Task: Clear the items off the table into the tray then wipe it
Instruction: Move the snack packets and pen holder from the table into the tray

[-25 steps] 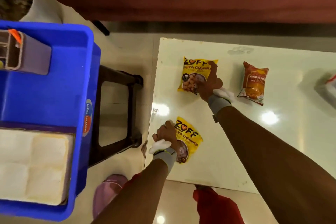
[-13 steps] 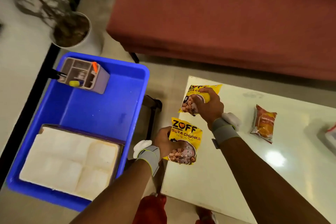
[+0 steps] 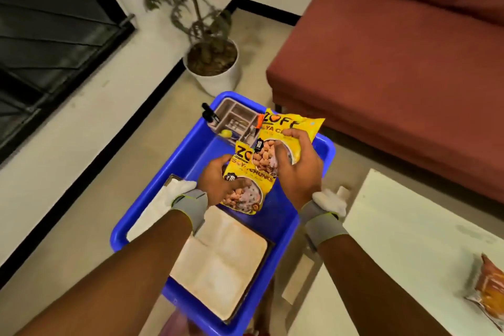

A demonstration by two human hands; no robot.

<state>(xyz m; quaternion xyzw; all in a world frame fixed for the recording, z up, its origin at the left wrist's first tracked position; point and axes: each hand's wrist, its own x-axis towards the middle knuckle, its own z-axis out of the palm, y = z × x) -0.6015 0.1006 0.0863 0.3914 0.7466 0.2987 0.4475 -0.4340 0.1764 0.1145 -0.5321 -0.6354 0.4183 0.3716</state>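
Both hands are above the blue tray [image 3: 188,155], each with a yellow soya chunks packet. My left hand [image 3: 218,181] grips the nearer packet [image 3: 252,185] by its left edge. My right hand [image 3: 296,165] grips the farther packet [image 3: 291,128] from the right, fingers curled over its front. The two packets overlap in the air over the tray's middle. An orange snack packet [image 3: 491,290] lies on the white table [image 3: 403,240] at the right edge of view.
Inside the tray stand a grey compartment organiser [image 3: 231,120] with pens at the far end and a flat cream box [image 3: 218,262] at the near end. A potted plant [image 3: 212,60] is behind the tray. A red sofa [image 3: 395,57] is at the right.
Both hands lifted the yellow packets off the table and carried them left, over the blue tray. The view swung left with them, so the table now shows only at the right.
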